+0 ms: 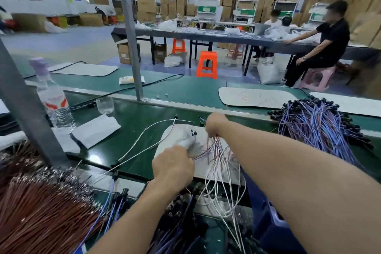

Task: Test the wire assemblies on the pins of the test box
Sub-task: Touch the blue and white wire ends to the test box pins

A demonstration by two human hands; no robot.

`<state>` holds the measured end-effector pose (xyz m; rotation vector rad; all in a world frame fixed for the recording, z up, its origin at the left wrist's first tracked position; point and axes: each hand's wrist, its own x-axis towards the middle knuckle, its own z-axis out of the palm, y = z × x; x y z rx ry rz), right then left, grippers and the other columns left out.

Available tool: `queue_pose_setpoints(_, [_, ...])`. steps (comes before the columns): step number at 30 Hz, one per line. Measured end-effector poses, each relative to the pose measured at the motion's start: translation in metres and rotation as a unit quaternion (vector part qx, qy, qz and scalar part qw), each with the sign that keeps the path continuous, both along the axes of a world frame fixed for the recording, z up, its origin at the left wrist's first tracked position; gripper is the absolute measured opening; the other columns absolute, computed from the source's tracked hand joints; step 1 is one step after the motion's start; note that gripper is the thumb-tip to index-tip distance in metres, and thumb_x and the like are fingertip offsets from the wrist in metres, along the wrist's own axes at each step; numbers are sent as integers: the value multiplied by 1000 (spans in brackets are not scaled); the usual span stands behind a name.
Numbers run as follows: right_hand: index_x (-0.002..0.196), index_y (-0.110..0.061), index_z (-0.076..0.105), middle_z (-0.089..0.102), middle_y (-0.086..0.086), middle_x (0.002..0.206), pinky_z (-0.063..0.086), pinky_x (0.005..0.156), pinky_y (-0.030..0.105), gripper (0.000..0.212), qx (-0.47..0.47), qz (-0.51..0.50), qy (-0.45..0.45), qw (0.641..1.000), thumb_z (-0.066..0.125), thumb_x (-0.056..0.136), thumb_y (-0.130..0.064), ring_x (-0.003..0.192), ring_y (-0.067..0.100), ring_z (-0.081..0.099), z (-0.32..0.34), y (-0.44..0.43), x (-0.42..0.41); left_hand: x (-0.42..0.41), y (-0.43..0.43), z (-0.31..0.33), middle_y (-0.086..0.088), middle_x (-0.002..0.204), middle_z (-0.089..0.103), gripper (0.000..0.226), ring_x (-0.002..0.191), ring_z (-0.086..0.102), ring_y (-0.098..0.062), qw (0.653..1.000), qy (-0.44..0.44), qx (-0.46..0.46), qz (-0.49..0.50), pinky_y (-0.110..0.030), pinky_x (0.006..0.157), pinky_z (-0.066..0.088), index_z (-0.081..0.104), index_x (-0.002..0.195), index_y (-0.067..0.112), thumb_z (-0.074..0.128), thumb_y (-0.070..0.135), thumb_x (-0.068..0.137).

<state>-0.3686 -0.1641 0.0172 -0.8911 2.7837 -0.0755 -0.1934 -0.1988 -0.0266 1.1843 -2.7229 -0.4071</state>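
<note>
1. Small white plastic test box with black round studs on top sits on a pale flat pad on the green tabletop, between the two hands.
2. Bundle of thin white and pink wire assemblies fans down from the right hand, over the pad and past the near tabletop edge. The loose ends hang beside a blue plastic bin.
3. Right hand: fingers curled tight round the top of the bundle, just past the box.
4. Left hand: fingers closed, pinching a few strands at the near end of the box. Knuckles hide the exact contact, so I can't tell if a tip is on a pin.
5. Handling: the wires look very light, limp and a bit springy. They have no stiffness to push with, so a tip only goes where it's steered. They'll likely tangle and snag on neighbouring strands.
6. Where to hold: pinch each strand close to its terminal end. A mid-span grip probably lets the tip flop off the pin. Hold the rest gathered in the other hand.
7. Insulation looks smooth and is probably slippery under a light pinch. The terminals are small and likely bendable, so ease strands out of the bundle, don't yank.
8. The box looks light too and may skate on the pad if the wires drag it. Thin white leads run off to its left.
9. Other stock is close: a heap of brown wires near left and a heap of blue-purple wires with black connectors on the right. Mix-up risk.
</note>
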Motion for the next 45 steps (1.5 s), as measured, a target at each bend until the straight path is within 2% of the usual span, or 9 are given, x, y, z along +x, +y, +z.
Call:
queue_pose_setpoints(3, [64, -9, 56, 55, -1, 57, 44, 58, 25, 28, -14, -45, -12, 999, 61, 90, 0, 60, 17, 57, -13, -13, -4, -5, -7, -10, 5, 101, 74, 24, 92, 69, -22, 1000, -16, 17, 12, -29, 68, 45, 75, 105, 28, 58, 41, 95])
queue_pose_setpoints(5, [63, -10, 54, 52, -3, 50, 42, 56, 24, 32, -20, -33, -36, 999, 57, 93, 2, 50, 12, 49, -13, -15, 1, -4, -11, -15, 4, 101, 74, 27, 93, 69, -22, 1000, -25, 6, 4, -30, 69, 46, 74, 105, 28, 58, 47, 95])
queue_pose_setpoints(8, [83, -7, 68, 57, 1, 68, 47, 64, 28, 18, -1, 9, -35, 999, 57, 87, 7, 67, 24, 56, 3, -12, 9, 3, -18, -12, 5, 97, 73, 33, 87, 66, -23, 999, -25, -34, -1, -31, 66, 41, 73, 102, 30, 56, 56, 93])
queue_pose_setpoints(12, [116, 0, 71, 74, 11, 92, 47, 36, 18, 27, -40, 36, -81, 995, 63, 90, -1, 60, 18, 61, 20, 5, 15, 17, -19, 6, 6, 89, 69, 22, 74, 53, -22, 1000, 2, -25, 15, -30, 66, 39, 76, 98, 35, 60, 47, 89])
queue_pose_setpoints(19, [90, 0, 67, 56, 8, 70, 40, 46, 26, 6, -23, 83, -4, 996, 68, 89, -6, 73, 22, 62, 17, 54, 113, 64, 16, 29, 2, 98, 76, 19, 84, 61, -24, 992, 113, 49, 22, -28, 72, 42, 78, 105, 38, 69, 38, 88])
queue_pose_setpoints(23, [64, -12, 43, 52, 6, 74, 33, 48, 27, 32, -11, 153, 7, 988, 64, 87, -8, 62, 24, 49, -2, 82, 178, 119, 33, 26, 16, 105, 78, 39, 102, 71, -14, 979, 191, 68, -21, -27, 89, 51, 74, 119, 37, 75, 26, 81])
queue_pose_setpoints(26, [81, -7, 67, 64, 12, 79, 55, 69, 34, 8, -34, 156, -55, 986, 60, 86, -6, 78, 33, 62, -21, 107, 208, 157, 50, 17, 10, 102, 80, 34, 99, 73, -11, 966, 224, 126, -41, -31, 99, 54, 79, 112, 29, 75, 16, 81])
queue_pose_setpoints(29, [102, -13, 75, 74, 14, 101, 58, 85, 41, 26, -80, 148, -61, 984, 60, 83, -2, 96, 33, 68, -32, 130, 227, 185, 69, -1, 14, 96, 80, 32, 93, 73, -5, 966, 229, 108, -42, -24, 94, 55, 81, 103, 34, 77, 13, 79])
queue_pose_setpoints(45, [100, -13, 61, 65, 10, 100, 43, 73, 35, 10, -51, 236, 54, 969, 58, 92, -8, 96, 33, 61, -52, 155, 247, 202, 92, -52, 10, 106, 76, 33, 100, 68, -13, 961, 263, 70, -46, -31, 98, 53, 82, 102, 30, 83, 7, 78])
